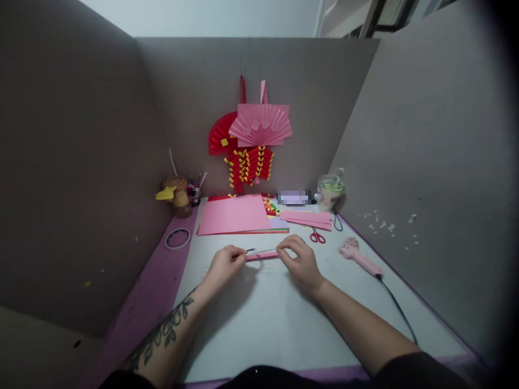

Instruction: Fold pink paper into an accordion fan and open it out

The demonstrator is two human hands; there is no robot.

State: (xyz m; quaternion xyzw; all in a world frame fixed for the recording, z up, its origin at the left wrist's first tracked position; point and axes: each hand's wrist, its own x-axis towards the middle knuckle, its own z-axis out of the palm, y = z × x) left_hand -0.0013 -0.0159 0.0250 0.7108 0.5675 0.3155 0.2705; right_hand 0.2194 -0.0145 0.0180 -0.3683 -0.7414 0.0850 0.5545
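Note:
A narrow pink paper strip (263, 256) stretches between my two hands, just over the white table covering. My left hand (225, 265) pinches its left end between thumb and fingers. At the other end, my right hand (299, 262) is closed on it in the same way, thumb against index finger. A thin pale edge runs along the strip's top; I cannot tell whether it is part of the paper. A small dark object lies by the left fingertips, too small to name. The fingers hide both ends of the strip.
Behind my hands lies a stack of coloured paper sheets (235, 215), pink on top. To the right are cut pink strips (306, 219), red-handled scissors (317, 236) and a corded pink glue gun (360, 258). A tape roll (177, 239) lies left. Paper fans (260, 125) hang behind.

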